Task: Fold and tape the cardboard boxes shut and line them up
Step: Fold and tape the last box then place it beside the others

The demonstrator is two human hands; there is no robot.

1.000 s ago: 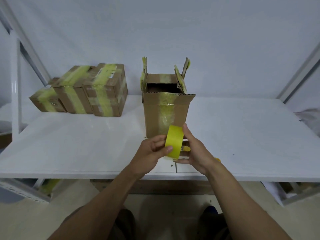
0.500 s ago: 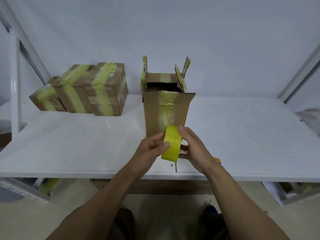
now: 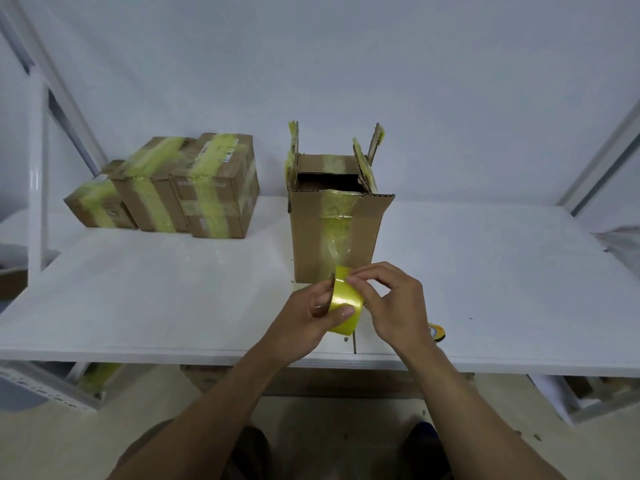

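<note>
An open cardboard box [image 3: 334,237] stands upright at the middle of the white table [image 3: 173,292], its flaps up and old yellow tape on its front. Just in front of it, a roll of yellow tape [image 3: 344,301] is gripped by my left hand [image 3: 311,317], thumb across its face. My right hand [image 3: 394,303] pinches at the roll's top edge with its fingertips. Three taped-shut boxes [image 3: 180,188] sit side by side at the back left.
A small yellow and black object [image 3: 437,332] lies near the table's front edge, partly hidden by my right wrist. White metal frame posts [image 3: 36,188] rise at left and right. Crumpled plastic [image 3: 620,240] shows at the far right edge.
The roll has turned in my left hand, its flat face now more toward me. My right hand has risen from behind the roll to pinch at its top edge.
</note>
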